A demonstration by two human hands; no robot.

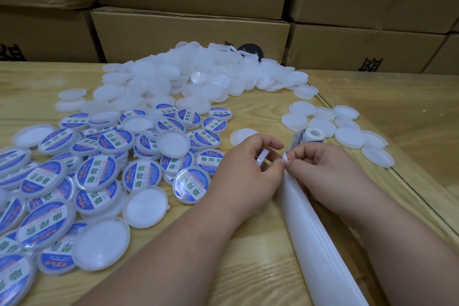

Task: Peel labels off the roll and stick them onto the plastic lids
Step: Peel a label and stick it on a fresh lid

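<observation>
The label roll (311,134) lies at 1 o'clock of the hands, its backing strip (315,226) trailing to 5 o'clock; left hand (244,169) holding a lid (262,157), right hand (320,166) pinching the strip edge, peel slowly and evenly.
</observation>
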